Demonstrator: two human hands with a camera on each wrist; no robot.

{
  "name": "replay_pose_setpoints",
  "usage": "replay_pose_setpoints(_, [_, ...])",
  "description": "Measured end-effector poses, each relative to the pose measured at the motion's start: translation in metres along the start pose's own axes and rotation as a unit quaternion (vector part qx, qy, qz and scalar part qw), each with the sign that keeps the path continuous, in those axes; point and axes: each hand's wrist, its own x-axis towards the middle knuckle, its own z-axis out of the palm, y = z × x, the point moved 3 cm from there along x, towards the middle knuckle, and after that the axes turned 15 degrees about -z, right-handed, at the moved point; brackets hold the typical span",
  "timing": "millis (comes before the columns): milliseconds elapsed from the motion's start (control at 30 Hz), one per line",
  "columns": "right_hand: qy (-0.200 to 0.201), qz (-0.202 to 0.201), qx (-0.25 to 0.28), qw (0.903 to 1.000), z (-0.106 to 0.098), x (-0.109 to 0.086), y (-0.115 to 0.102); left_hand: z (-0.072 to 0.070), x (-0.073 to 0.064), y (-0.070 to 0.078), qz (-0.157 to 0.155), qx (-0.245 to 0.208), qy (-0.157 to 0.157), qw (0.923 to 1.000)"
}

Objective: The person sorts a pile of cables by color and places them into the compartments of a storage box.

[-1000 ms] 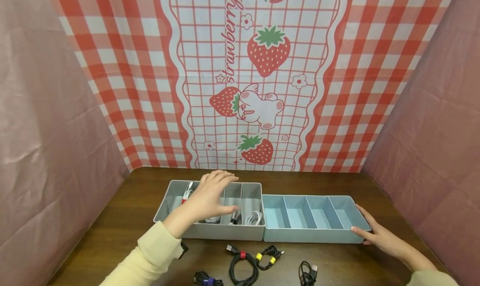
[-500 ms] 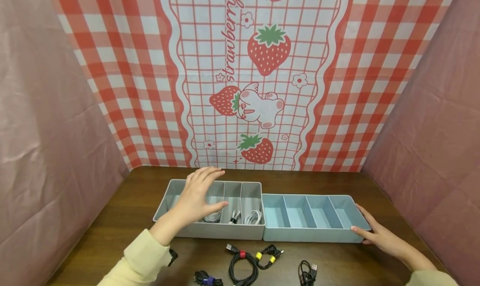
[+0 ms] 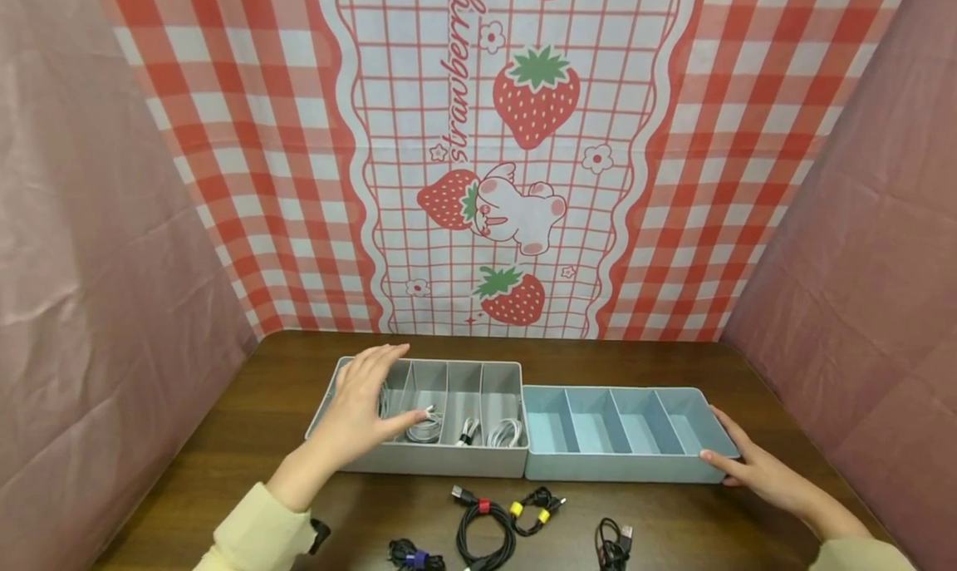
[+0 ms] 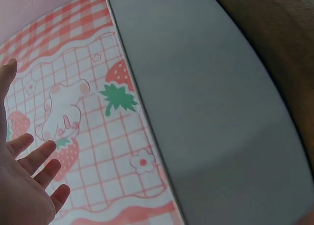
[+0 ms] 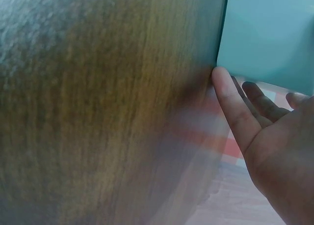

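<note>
My left hand [image 3: 350, 411] is held over the left part of a grey divided storage box [image 3: 456, 461], fingers spread and nothing in them. Its palm and spread fingers also show in the left wrist view, beside the box wall [image 4: 206, 97]. Inside the grey box lie white cables: a coil [image 3: 424, 426], a bundle with a black tie [image 3: 468, 431] and another coil [image 3: 505, 433]. My right hand [image 3: 766, 474] rests against the right end of a light blue divided box [image 3: 613, 468], fingers fairly straight; in the right wrist view the thumb touches its corner.
Several black cables lie in front of the boxes: one with a red tie [image 3: 484, 531], one with yellow ties [image 3: 535, 514], one with a purple tie [image 3: 414, 556] and a plain one [image 3: 615, 546]. A strawberry cloth [image 3: 478, 139] hangs behind the wooden table [image 3: 247, 446].
My left hand has moved left over the grey box, uncovering more of its middle compartments. The right hand and the blue box look unmoved.
</note>
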Motion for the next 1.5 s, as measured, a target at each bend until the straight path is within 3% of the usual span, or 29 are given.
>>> replay_pose_setpoints(567, [0.005,-0.004,-0.001,1.0,0.001,0.0,0.004,0.005,-0.024,-0.052,-0.061,-0.025,0.005,0.9978])
replay_pose_setpoints(900, [0.007,-0.004,-0.004,1.0,0.003,-0.001,0.004,0.01,-0.035,-0.071,-0.102,-0.039,-0.008,0.994])
replay_pose_setpoints(1133, [0.003,0.006,0.008,0.9999,0.003,-0.003,0.002,0.014,-0.036,-0.086,-0.125,-0.045,-0.03,0.9908])
replay_pose_setpoints(1500, [0.004,-0.002,0.007,1.0,0.001,0.0,0.0,0.01,-0.034,-0.1,-0.16,-0.068,-0.052,0.9834])
